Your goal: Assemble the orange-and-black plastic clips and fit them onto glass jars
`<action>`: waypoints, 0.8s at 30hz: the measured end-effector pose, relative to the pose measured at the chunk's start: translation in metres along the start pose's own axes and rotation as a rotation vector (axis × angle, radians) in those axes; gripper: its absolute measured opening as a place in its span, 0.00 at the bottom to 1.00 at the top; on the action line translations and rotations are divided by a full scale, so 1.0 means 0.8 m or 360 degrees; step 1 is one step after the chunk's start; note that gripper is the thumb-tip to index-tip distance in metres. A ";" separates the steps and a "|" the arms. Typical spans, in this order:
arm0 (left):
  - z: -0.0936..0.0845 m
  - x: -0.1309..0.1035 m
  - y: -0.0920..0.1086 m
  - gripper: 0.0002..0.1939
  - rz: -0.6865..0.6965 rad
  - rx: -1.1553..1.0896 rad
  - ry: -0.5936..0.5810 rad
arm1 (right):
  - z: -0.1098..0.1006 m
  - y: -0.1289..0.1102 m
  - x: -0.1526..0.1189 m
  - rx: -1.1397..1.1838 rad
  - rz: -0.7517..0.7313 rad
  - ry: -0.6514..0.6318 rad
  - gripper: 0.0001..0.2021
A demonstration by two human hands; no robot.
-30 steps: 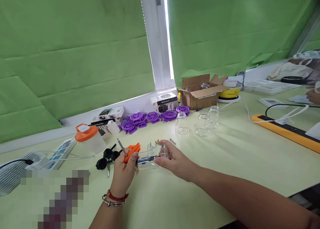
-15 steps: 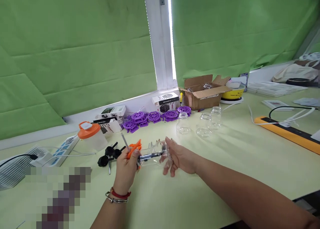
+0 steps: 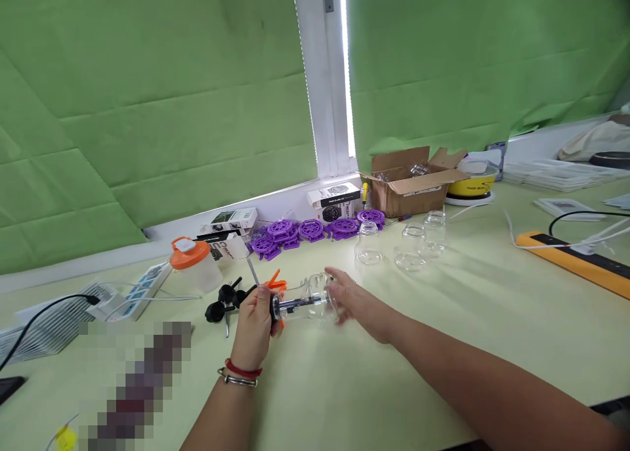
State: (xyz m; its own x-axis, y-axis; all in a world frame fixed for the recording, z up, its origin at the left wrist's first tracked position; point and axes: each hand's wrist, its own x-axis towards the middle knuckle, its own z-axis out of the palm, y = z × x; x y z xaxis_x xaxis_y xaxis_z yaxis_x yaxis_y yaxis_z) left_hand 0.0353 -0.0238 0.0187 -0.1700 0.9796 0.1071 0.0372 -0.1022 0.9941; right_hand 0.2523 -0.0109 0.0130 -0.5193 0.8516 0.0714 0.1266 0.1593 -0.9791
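Note:
My left hand (image 3: 256, 316) is closed around the black end of a mechanism with a metal rod, which lies sideways inside a clear glass jar (image 3: 315, 299). A thin metal handle (image 3: 252, 270) sticks up from that grip. My right hand (image 3: 347, 297) is at the jar's far end, its fingers spread and partly blurred behind the glass. Orange plastic parts (image 3: 276, 283) show just behind the left hand. Black pieces with handles (image 3: 226, 293) lie on the table to its left.
Glass jars (image 3: 411, 251) stand behind the right hand. Purple parts (image 3: 311, 230), small boxes and an open cardboard box (image 3: 408, 192) line the wall. An orange-lidded container (image 3: 194, 267) and power strip (image 3: 147, 287) are left; an orange bar (image 3: 575, 257) is right.
The jar has moved over the rod toward my left hand, its neck now at the black end. The orange parts show behind the left hand now. The view has shifted slightly left.

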 end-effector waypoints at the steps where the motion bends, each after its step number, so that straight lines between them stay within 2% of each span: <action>1: 0.000 0.000 0.000 0.22 0.0025 0.0064 0.0016 | 0.002 0.002 0.001 0.0141 0.0166 -0.0077 0.32; 2: 0.000 0.000 0.000 0.22 0.0023 0.0103 0.0026 | 0.003 0.002 0.001 0.0184 0.0229 -0.0133 0.31; 3: -0.001 0.001 -0.001 0.22 -0.0002 0.0112 0.0028 | 0.003 0.000 0.000 0.0123 0.0182 -0.0138 0.30; 4: -0.002 0.002 -0.001 0.22 -0.0048 0.0093 0.0017 | 0.002 -0.002 -0.002 -0.0026 0.0030 -0.0095 0.30; 6: -0.006 0.006 -0.003 0.23 -0.0181 0.0001 -0.0021 | -0.002 -0.010 -0.008 -0.0470 -0.0453 -0.0015 0.29; 8: -0.010 0.009 -0.005 0.24 -0.0312 -0.0096 -0.0041 | -0.006 -0.015 -0.012 -0.0874 -0.0894 -0.0071 0.26; 9: -0.011 0.009 -0.006 0.25 -0.0344 -0.0127 -0.0034 | -0.007 -0.016 -0.013 -0.0980 -0.1013 -0.0101 0.26; 10: -0.012 0.009 -0.006 0.25 -0.0336 -0.0134 -0.0018 | -0.007 -0.015 -0.013 -0.1003 -0.1032 -0.0099 0.28; 11: -0.011 0.008 -0.005 0.26 -0.0289 -0.0113 -0.0005 | -0.007 -0.013 -0.012 -0.0936 -0.0950 -0.0049 0.32; 13: -0.007 0.005 -0.002 0.26 -0.0121 0.0013 -0.0001 | -0.004 -0.007 -0.009 -0.0592 -0.0562 0.0060 0.39; 15: 0.000 0.000 0.003 0.26 0.0037 0.0193 -0.0047 | -0.002 0.000 -0.006 -0.0222 -0.0084 0.0028 0.37; 16: 0.003 -0.002 0.005 0.26 0.0073 0.0262 -0.0078 | -0.001 0.002 -0.005 -0.0130 0.0077 -0.0015 0.36; 17: 0.006 -0.003 0.007 0.26 0.0079 0.0306 -0.0098 | 0.000 0.002 -0.004 -0.0137 0.0143 -0.0040 0.35; 18: 0.008 -0.004 0.008 0.26 0.0056 0.0320 -0.0106 | 0.000 0.002 -0.004 -0.0245 0.0106 -0.0039 0.36; 19: 0.009 -0.003 0.009 0.26 0.0008 0.0307 -0.0102 | 0.000 -0.001 -0.005 -0.0426 -0.0027 0.0005 0.36; 21: 0.007 0.001 0.008 0.27 -0.0135 0.0237 -0.0044 | -0.002 -0.008 -0.007 -0.0895 -0.0473 0.0101 0.35; 24: -0.002 0.010 0.004 0.27 -0.0358 0.0064 0.0127 | -0.009 -0.024 -0.012 -0.1526 -0.1123 0.0104 0.24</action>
State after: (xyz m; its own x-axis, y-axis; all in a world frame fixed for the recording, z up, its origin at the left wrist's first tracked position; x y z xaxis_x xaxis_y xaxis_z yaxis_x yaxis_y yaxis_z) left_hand 0.0324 -0.0168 0.0231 -0.2558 0.9599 -0.1143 0.0286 0.1257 0.9917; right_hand 0.2608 -0.0184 0.0322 -0.6872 0.4455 0.5739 0.4247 0.8872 -0.1802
